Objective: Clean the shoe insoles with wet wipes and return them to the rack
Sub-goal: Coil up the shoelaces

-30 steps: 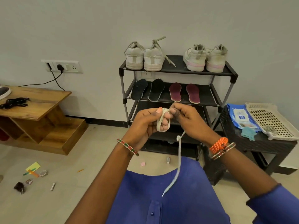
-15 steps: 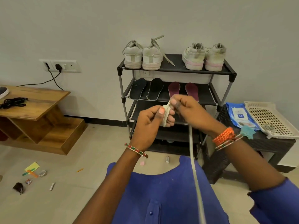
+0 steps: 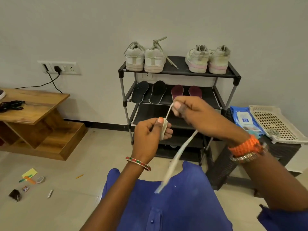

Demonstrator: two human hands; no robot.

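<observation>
White lace [image 3: 179, 155], flat and woven, is wound into a small coil pinched between thumb and fingers of the left hand [image 3: 150, 132]. The right hand [image 3: 195, 112] pinches the same lace just above the coil; the free tail hangs down past the blue shirt [image 3: 175, 205], blurred at its end.

Procedure, as judged: keep the coil clamped flat, feed each turn under light tension, and tuck the tail so the bundle does not spring loose.

Task items: four insoles lie on the second shelf of the rack [image 3: 233, 75], a dark pair [image 3: 149, 92] to the left and a maroon pair [image 3: 177, 90] to the right, partly hidden behind the right hand. The wet wipes pack [image 3: 243, 117] lies on the black side table [image 3: 283, 150], touching the cream basket [image 3: 275, 122].

Obstruction: both hands are occupied; the lace must be set down before a wipe can be drawn. Two pairs of sneakers [image 3: 145, 59] occupy the top shelf.
</observation>
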